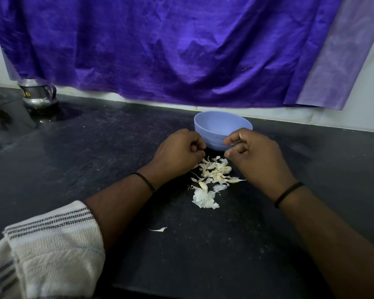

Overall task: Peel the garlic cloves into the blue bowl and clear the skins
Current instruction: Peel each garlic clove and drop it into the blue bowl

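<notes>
Right grip (232,145) pinching skin (233,144) beside blue bowl (220,126)

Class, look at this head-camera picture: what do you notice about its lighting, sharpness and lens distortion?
Head view: dim, even light, no glare on the counter; the wide lens bows the counter's back edge; the blue bowl and garlic skins are fairly sharp; the metal jug is softer.

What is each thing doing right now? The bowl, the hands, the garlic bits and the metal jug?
Bowl: upright, inside hidden.
Left hand: fingers curled; contents hidden.
Right hand: pinching a thin pale bit.
Garlic skins: loose pile on the counter.
Stray skin: lying apart, nearer.
Metal jug: upright, far left.
</notes>
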A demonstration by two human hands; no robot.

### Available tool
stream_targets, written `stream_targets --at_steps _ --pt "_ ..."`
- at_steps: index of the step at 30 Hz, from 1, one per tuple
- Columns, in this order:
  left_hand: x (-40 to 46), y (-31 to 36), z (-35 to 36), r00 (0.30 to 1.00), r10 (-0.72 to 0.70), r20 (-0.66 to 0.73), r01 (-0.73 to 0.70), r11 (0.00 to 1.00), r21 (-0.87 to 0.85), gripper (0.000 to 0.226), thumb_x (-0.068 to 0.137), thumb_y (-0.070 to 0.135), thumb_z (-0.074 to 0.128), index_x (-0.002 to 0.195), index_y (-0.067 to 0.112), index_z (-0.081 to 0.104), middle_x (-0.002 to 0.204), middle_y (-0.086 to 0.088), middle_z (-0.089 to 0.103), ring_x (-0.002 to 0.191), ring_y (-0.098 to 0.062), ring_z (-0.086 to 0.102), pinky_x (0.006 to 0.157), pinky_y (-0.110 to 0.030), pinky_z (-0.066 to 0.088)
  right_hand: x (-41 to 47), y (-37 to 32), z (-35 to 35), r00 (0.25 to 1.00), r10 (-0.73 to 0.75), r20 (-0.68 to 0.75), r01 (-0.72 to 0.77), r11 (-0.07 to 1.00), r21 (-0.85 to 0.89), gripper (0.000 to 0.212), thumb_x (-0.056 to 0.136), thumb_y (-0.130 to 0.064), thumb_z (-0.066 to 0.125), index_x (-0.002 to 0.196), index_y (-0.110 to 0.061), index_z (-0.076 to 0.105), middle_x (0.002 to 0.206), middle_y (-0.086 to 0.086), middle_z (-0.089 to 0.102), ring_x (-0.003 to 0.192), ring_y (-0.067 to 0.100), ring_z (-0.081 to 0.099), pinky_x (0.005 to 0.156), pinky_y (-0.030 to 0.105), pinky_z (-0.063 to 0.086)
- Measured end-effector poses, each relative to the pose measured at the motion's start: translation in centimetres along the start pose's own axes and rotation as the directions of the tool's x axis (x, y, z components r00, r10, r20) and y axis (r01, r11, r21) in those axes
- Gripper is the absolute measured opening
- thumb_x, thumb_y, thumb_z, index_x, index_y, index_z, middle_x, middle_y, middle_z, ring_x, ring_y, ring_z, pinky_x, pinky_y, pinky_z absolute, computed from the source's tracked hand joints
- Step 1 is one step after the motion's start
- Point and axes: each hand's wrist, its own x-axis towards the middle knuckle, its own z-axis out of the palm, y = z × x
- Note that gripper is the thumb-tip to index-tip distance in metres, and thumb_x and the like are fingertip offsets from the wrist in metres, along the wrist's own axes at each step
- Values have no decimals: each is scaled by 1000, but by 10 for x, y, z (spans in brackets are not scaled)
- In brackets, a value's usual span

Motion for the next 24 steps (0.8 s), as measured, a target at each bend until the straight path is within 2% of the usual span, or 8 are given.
stream_targets --at_steps 1,3,5,6,7,10,17,24 --pt "0 -1 0 1000 3 -3 -3 1000 -1 2 86 20 70 85 18 71 88 3 60 77 -7 55 70 -30 46 -1 -2 0 1000 -25 -9 25 1000 -9 8 85 -21 74 80 -23 69 63 -8 68 59 -2 61 58 13 43" --pt "1 -1 0 1000 -3 -4 3 1000 12 15 88 24 70 76 15 69 84 6 57 75 -7 55 66 -28 43 0 -4 0 997 -69 -17 68 996 -59 19 86 -31 74 71 -21 69 59 -9 65 56 2 58 57 19 45" --pt "2 -2 1 1000 -16 1 16 1000 18 17 89 22 69 75 12 69 84 7 56 76 -9 55 69 -30 45 1 -1 1 996 -91 21 93 987 -128 12 87 -27 71 76 -23 71 64 -13 65 60 1 56 62 24 47" --pt "3 -3 2 1000 -21 5 21 1000 14 12 89 19 67 79 12 71 87 6 57 78 -10 56 73 -32 48 1 1 1 994 -97 50 103 983 -152 8 88 -20 70 84 -26 73 70 -16 66 64 -3 56 66 23 47" --pt "3 -3 2 1000 -18 7 18 1000 6 7 88 15 65 87 13 72 92 4 59 82 -11 57 76 -32 49 2 3 0 993 -96 71 107 979 -174 17 87 -13 67 90 -29 73 76 -17 66 67 -5 56 69 22 48" --pt "2 -2 2 1000 5 8 -4 1000 -11 21 87 9 62 103 17 72 101 2 62 85 -11 59 78 -29 50 3 10 -2 988 -54 142 87 967 -240 21 85 -12 69 90 -32 74 82 -15 70 76 -2 61 76 28 53" --pt "-2 1 5 998 69 11 -69 998 -11 6 87 17 70 85 15 75 88 3 63 76 -4 56 72 -27 48 5 13 -3 959 -19 282 97 960 -264 15 86 -24 74 98 -34 75 82 -12 68 78 2 61 77 30 53" --pt "-2 2 6 996 85 -1 -85 996 -33 5 88 18 69 88 17 74 88 4 65 78 -7 60 72 -31 53 3 14 -2 974 -43 223 94 971 -222 11 82 -24 78 83 -28 68 81 -11 69 78 2 62 72 27 52"
